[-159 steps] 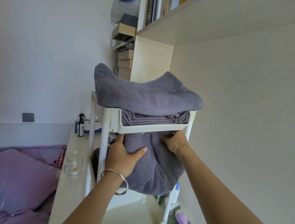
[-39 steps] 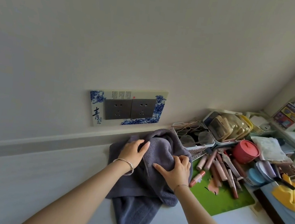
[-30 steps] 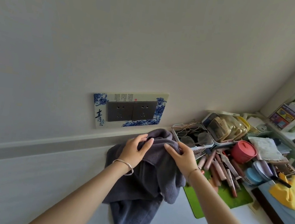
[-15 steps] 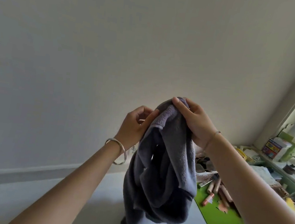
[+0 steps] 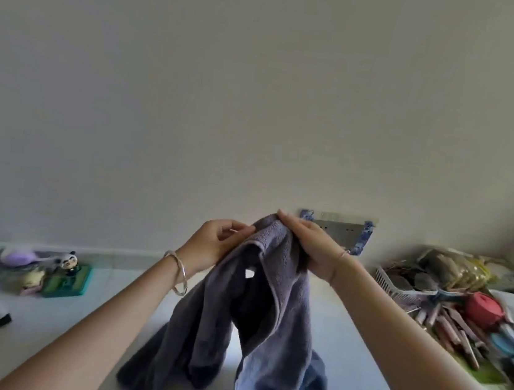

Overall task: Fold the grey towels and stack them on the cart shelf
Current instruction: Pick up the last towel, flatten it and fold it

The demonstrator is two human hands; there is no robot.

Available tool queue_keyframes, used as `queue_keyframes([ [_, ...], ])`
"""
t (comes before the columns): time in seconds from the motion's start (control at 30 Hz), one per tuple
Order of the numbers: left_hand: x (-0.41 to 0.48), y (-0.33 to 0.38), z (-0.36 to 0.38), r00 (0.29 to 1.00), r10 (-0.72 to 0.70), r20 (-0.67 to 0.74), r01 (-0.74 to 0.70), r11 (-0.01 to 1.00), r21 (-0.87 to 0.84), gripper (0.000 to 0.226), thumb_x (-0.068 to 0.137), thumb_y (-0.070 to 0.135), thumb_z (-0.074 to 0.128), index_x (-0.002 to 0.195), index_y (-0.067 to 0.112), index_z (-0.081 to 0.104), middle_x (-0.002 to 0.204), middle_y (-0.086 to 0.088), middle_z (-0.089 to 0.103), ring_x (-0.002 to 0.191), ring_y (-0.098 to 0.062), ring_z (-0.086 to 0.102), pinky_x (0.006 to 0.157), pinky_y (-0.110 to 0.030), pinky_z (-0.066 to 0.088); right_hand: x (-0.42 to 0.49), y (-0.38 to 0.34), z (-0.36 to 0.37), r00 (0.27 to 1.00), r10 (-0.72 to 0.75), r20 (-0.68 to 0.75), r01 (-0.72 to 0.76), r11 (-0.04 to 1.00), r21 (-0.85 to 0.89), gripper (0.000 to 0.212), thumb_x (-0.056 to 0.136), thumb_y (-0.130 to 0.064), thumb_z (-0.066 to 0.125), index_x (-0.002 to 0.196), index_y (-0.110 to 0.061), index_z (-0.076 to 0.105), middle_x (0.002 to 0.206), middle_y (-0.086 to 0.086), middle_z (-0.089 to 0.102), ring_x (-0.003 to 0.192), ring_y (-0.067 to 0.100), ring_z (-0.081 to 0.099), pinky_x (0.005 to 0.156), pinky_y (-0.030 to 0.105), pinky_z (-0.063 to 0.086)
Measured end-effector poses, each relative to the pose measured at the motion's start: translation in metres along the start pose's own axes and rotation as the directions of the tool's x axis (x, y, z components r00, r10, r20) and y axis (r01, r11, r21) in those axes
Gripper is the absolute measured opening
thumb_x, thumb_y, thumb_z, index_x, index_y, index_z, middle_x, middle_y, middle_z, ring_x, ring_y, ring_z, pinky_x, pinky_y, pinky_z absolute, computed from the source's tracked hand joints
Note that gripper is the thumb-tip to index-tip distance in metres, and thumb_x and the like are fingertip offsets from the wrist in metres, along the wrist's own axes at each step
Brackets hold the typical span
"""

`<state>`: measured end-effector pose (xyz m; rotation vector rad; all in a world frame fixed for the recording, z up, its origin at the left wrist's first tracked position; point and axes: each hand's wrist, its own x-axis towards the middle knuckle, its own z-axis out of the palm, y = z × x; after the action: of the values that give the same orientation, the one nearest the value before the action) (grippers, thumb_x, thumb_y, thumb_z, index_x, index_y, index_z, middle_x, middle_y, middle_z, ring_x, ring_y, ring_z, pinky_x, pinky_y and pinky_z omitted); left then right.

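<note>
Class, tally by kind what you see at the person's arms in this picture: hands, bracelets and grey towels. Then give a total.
Hands: 2 (left hand, right hand)
Bracelets: 2 (left bracelet, right bracelet)
Grey towels: 1 (grey towel, held up by both hands)
Total: 5

Towel (image 5: 270, 310) between hands, above desk (image 5: 359, 353)

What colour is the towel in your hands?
The towel is plain dark grey, with no pattern; the head view shows it.
</note>
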<state>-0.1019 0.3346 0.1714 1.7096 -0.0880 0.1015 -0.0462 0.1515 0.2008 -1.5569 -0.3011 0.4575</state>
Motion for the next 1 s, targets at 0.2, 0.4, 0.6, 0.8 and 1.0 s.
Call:
queue_keyframes([
  [0.2,-0.045,-0.12,-0.022,0.951,-0.297,-0.087,0.296,0.955,-0.02,0.022,0.086,0.03,0.065,0.093,0.009,0.067,0.086,-0.009,0.071,0.08,-0.018,0.066,0.075,-0.025,0.053,0.023,0.142,0.044,0.962,0.272,-0.024,-0.272,0.962,0.008,0.035,0.085,-0.038,0.065,0.102,-0.008,0.069,0.104,0.013,0.071,0.098,0.025,0.065,0.093,0.037,0.051],
  [0.4,-0.066,-0.183,-0.05,0.85,-0.317,-0.422,0.455,0.845,0.282,0.036,0.088,0.037,0.061,0.109,0.009,0.058,0.103,-0.007,0.065,0.099,-0.026,0.06,0.088,-0.034,0.047,-0.002,0.187,0.06,0.95,-0.002,-0.313,-0.022,0.997,-0.074,0.01,0.086,-0.02,0.067,0.095,-0.014,0.065,0.091,-0.001,0.068,0.087,0.01,0.063,0.07,0.011,0.048],
  [0.6,-0.09,-0.179,-0.031,0.954,0.289,-0.081,-0.143,0.673,0.725,0.055,0.086,0.052,0.045,0.126,0.016,0.055,0.126,-0.002,0.056,0.116,-0.02,0.05,0.1,-0.035,0.041,-0.067,0.221,0.061,0.986,0.071,-0.148,-0.096,0.982,-0.165,0.022,0.087,-0.022,0.066,0.09,-0.001,0.069,0.075,0.007,0.068,0.071,0.011,0.065,0.064,0.021,0.054],
  [0.8,-0.099,-0.201,0.019,0.814,0.317,0.486,-0.579,0.386,0.718,0.038,0.086,0.05,0.046,0.102,0.026,0.071,0.111,0.004,0.066,0.107,-0.019,0.058,0.097,-0.028,0.035,-0.103,0.264,0.049,0.978,0.182,-0.102,-0.208,0.831,-0.516,0.018,0.082,-0.037,0.069,0.075,-0.021,0.071,0.073,-0.008,0.069,0.07,0.005,0.062,0.07,0.02,0.052],
  [1.0,-0.112,-0.233,0.034,0.806,0.001,0.592,-0.57,0.268,0.777,0.072,0.077,0.068,0.02,0.126,0.03,0.058,0.137,0.0,0.053,0.132,-0.024,0.042,0.112,-0.041,0.021,-0.132,0.301,0.04,0.952,0.258,-0.166,-0.304,0.716,-0.628,0.032,0.073,-0.048,0.074,0.095,-0.026,0.069,0.091,-0.012,0.066,0.086,0.008,0.06,0.076,0.017,0.049],
])
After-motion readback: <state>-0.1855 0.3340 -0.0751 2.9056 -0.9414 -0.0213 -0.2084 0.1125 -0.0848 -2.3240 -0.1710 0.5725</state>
